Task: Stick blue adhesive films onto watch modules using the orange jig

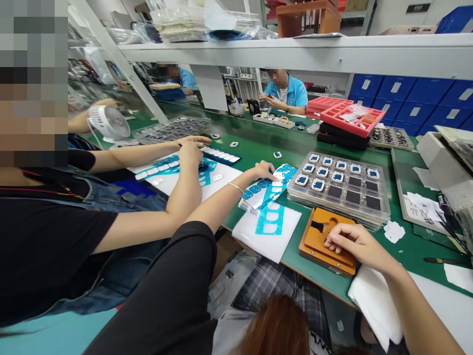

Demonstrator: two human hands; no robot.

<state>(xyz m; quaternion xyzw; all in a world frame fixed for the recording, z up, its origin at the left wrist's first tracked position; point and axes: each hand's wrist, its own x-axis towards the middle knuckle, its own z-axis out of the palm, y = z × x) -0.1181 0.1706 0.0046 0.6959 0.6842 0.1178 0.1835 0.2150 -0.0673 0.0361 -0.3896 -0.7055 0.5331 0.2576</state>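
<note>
My left hand (265,170) reaches onto a stack of blue-and-white adhesive sheets (254,193), its fingers apart and their tips touching the top sheet. Under the stack's front edge, a blue cut-out sheet (269,219) lies on white foam (284,241). My right hand (349,241) rests over an orange fixture block (314,246) with a black strip on it. Its fingers are curled and pressed together; whatever lies between them is too small to make out. Behind the fixture, a clear plastic tray (384,197) holds several blue-and-white square modules (338,176) and dark squares.
At my left, a co-worker's hands (190,153) work over similar sheets beside a white fan (109,122). Loose modules (277,155) lie on the green bench (254,143). Red trays (353,118) stand at the back. White cloth (377,301) hangs over the front edge.
</note>
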